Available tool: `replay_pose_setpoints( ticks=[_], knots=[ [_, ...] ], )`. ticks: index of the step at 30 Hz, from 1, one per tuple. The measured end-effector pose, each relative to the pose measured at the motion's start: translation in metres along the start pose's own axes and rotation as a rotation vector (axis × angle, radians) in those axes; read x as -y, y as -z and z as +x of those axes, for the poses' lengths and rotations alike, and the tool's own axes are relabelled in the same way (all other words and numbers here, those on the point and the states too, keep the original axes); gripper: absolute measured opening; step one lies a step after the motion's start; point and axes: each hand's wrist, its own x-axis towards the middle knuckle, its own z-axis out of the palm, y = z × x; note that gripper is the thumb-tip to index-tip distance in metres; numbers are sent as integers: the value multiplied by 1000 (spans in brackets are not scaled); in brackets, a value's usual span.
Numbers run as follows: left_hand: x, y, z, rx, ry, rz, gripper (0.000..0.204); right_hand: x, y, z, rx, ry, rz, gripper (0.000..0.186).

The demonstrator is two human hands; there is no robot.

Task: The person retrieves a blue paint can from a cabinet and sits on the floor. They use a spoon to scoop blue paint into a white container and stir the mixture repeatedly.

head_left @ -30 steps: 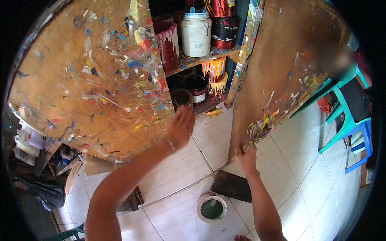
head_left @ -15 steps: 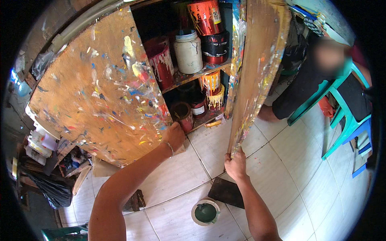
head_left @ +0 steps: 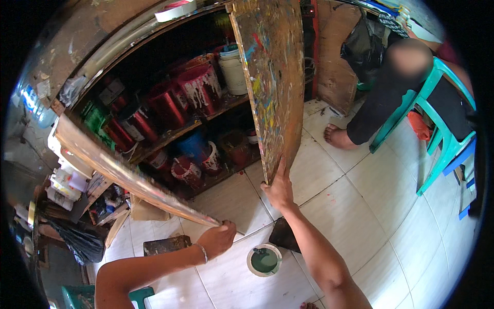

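Observation:
My left hand (head_left: pixel 218 240) is closed round the lower corner of a wooden cabinet's left door (head_left: pixel 103 157), which stands swung out toward me. On the other side, my right hand (head_left: pixel 278 190) grips the bottom edge of the paint-spattered right door (head_left: pixel 272 92). Between the doors the shelves show. The upper one holds a dripped red paint can (head_left: pixel 198 87), a white jar (head_left: pixel 234 72) partly hidden by the right door, and several dark red cans. A blue can (head_left: pixel 193 147) and other stained cans stand on the lower shelf, in shadow.
A tub of green paint (head_left: pixel 265 261) sits on the tiled floor below my hands, near a dark block (head_left: pixel 284 234). Another dark block (head_left: pixel 167 245) lies by my left forearm. At right, a person sits on a green chair (head_left: pixel 393 121), one bare foot on the floor.
The left door has swung outward toward me with my left hand on it, uncovering more cans. My right hand has moved left and the right door has turned inward, hiding the shelves' right end.

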Motion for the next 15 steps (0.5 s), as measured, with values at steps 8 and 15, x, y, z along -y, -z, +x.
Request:
replay_pose_setpoints(
  ticks=[8, 15],
  knots=[
    [-44, 65, -74, 143, -21, -91, 45, 30, -36, 21, 0, -107, -21, 126],
    [-70, 119, -111, 343, 195, -588, 69, 38, -92, 49, -88, -178, 12, 128]
  ],
)
